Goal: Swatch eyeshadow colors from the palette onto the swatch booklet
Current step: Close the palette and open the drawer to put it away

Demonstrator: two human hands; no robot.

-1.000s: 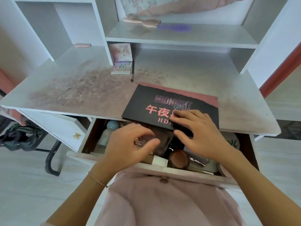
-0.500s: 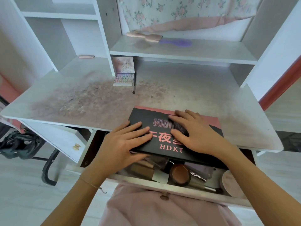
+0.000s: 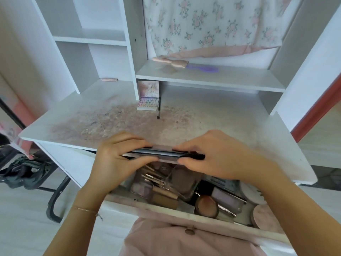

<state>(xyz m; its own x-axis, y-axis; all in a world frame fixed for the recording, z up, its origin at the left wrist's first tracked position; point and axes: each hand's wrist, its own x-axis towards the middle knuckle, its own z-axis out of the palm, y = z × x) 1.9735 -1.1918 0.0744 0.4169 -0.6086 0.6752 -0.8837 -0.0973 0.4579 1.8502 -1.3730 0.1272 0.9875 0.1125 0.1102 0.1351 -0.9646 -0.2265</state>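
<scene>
So half a second back the dark palette [image 3: 162, 155] was lying flat on the front of the desk [image 3: 212, 115] under both palms, and now it's tipped up edge-on over the open drawer [image 3: 184, 209]. The left hand [image 3: 114, 161] and right hand [image 3: 217, 156] each pinch an end, thumbs underneath, fingers curled over the top edge. Looks to me like the lid is about to be pried open, so no swatching yet. A small open palette [image 3: 148, 104] with pastel pans and a thin brush [image 3: 158, 109] sit well back under the shelf [image 3: 208, 76]. Plenty of bare desktop behind the hands to set it down, but the drawer clutter sits right below.
</scene>
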